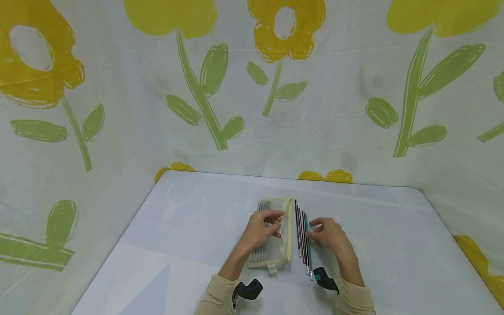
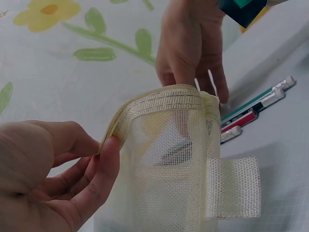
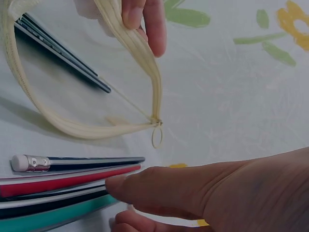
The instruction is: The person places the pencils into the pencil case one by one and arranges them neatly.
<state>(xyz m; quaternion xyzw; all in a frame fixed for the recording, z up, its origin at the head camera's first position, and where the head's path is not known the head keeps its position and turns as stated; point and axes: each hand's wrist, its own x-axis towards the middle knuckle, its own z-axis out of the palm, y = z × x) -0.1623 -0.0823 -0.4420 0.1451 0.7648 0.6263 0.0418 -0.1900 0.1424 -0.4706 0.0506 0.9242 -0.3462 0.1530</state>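
Observation:
A cream mesh pencil pouch (image 1: 289,245) lies on the table with its zip side open. Its zipper edge (image 2: 161,99) is pinched between the thumb and fingers of my left hand (image 1: 263,227), which lifts it into an arch. Through the mesh, several dark pencils (image 3: 63,53) show inside. To the right of the pouch, several loose pencils (image 1: 303,238) lie side by side: dark, red and teal, some with white erasers. My right hand (image 1: 328,234) is at their right side, fingers apart and thumb at the teal pencil; whether it touches is unclear.
A small white fabric tab (image 2: 234,187) sticks out from the pouch's near end. A ring pull (image 3: 157,136) hangs at the zipper's far end. The pale table (image 1: 189,245) meets a flower-printed curtain (image 1: 315,131) at the back and sides.

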